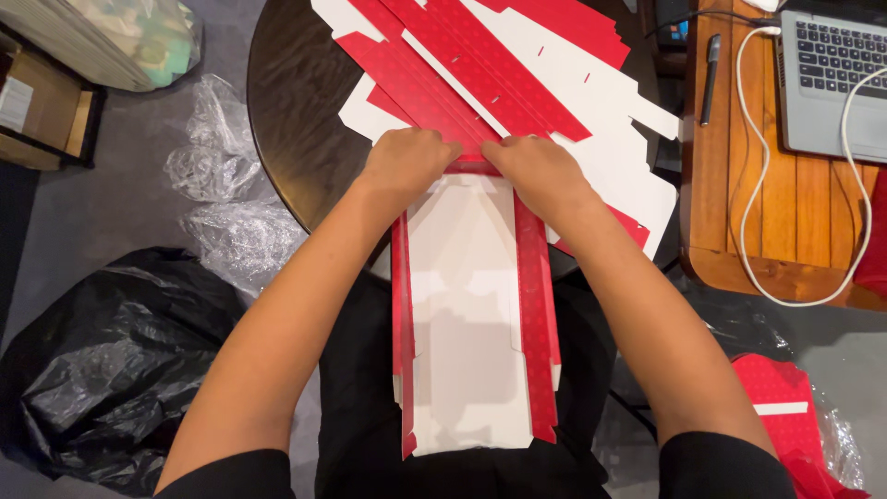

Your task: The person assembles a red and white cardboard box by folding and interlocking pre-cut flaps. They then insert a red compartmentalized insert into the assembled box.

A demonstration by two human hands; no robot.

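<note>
1. A round dark wooden table [296, 120] fills the upper middle, with a fanned stack of flat red-and-white cardboard box blanks [517, 83] spread over its top.
2. A crumpled black plastic bag [111, 370] lies on the grey floor at lower left, with clear plastic wrapping [222, 185] just above it.
3. A slatted orange-brown wooden side table [785, 231] stands at the right, carrying a grey laptop [832, 74], a looping white cable [767, 185] and a black pen [710, 79].
4. The long white cardboard box blank with raised red side flaps [467, 314] lies on the person's lap. Its long axis runs straight away from the body, and the far end points to the table and meets the stack at the table's near edge.
5. The left hand [407, 162] and right hand [540, 166] sit close together, a small gap between them, each pressed fingers-down on the far red end flap of the blank.
</note>
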